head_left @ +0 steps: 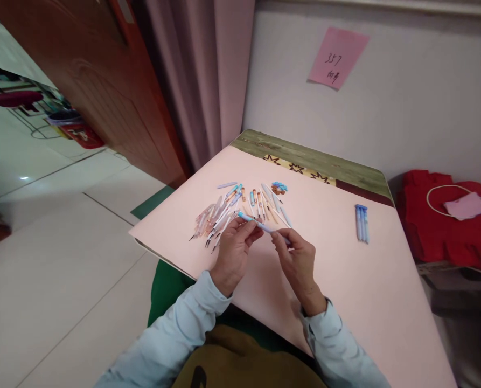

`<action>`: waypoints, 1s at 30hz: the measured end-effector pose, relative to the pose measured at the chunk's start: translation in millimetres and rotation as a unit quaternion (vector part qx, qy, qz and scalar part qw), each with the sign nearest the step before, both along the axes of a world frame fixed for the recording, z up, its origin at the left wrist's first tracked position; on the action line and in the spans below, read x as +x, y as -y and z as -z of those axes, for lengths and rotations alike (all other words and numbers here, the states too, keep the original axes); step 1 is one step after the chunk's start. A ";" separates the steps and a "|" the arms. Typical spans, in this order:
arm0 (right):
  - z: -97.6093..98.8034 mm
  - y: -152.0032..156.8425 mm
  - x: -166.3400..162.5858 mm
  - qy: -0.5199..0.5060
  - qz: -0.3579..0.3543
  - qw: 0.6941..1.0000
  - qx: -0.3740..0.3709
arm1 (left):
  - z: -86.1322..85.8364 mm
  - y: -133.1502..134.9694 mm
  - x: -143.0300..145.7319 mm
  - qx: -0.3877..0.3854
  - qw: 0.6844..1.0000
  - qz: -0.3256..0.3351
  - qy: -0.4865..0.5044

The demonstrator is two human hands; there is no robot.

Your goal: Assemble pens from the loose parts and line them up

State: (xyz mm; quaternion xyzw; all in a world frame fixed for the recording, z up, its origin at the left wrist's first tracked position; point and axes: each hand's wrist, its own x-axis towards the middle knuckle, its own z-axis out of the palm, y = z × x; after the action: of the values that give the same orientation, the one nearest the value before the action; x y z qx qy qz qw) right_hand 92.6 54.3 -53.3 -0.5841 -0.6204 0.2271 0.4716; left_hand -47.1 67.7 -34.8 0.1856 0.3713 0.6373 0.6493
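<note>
Both of my hands hold one light blue pen [260,224] just above the pink sheet [345,280] on the table. My left hand [234,253] pinches its left end, fingers closed. My right hand [299,264] pinches the other end near the tip. Just beyond my hands lies a loose heap of pen parts [224,215]: clear refills, barrels and caps. A small cluster of blue and brown caps [279,187] sits at the far side of the heap.
Assembled blue pens [361,222] lie side by side at the right of the sheet. A red bag [446,226] stands right of the table. A wooden door [103,81] and curtain [200,70] are at the left; a pink note [337,56] hangs on the wall.
</note>
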 end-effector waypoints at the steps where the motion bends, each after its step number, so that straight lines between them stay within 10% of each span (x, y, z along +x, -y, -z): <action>1: 0.9 -0.1 0.5 0.002 -0.005 1.000 -0.017 | 1.0 -0.4 -0.4 -0.004 1.000 0.003 -0.001; 30: 8.1 0.3 -4.0 0.007 -0.046 0.999 -0.020 | 7.6 -8.3 -13.4 0.013 0.997 -0.024 -0.065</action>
State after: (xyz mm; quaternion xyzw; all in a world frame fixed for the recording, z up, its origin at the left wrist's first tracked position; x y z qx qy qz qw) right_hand 88.6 54.1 -61.4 -0.5660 -0.6453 0.2570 0.4440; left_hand -60.5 76.0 -42.4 0.2261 0.4089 0.6443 0.6054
